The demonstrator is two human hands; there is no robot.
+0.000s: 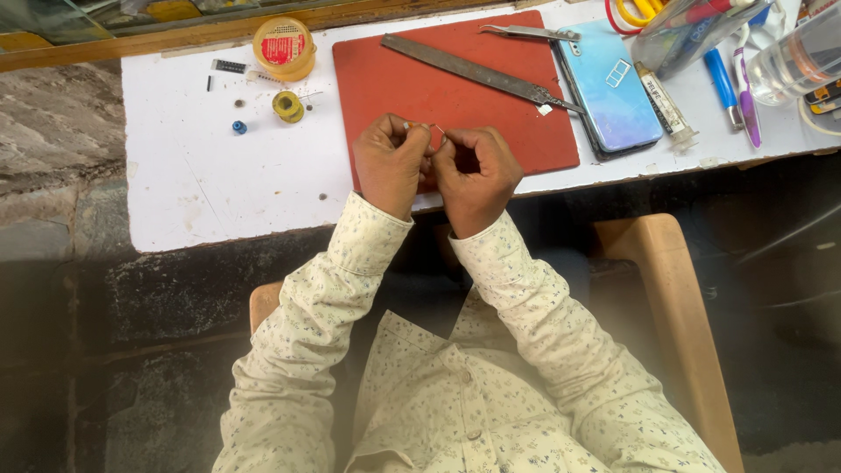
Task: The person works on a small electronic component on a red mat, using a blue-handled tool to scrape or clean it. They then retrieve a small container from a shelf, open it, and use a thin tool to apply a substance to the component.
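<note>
My left hand (390, 162) and my right hand (476, 171) are held close together over the near edge of a red mat (491, 109). Between their fingertips they pinch a small thin metal piece (427, 128); its exact shape is too small to tell. A long metal ruler (477, 73) lies diagonally across the mat. Right of the mat lies a blue smartphone (609, 96) with a small card tray (618, 73) on it. Tweezers (526, 32) lie at the mat's top edge.
The white tabletop (201, 175) holds a round yellow tin (283, 46), a small yellow spool (288, 107), a blue bead (238, 127) and tiny parts at the left. Pens (734, 88), a tube (663, 105), a clear jar (802, 57) and scissors crowd the right. A wooden chair arm (674, 307) is beside me.
</note>
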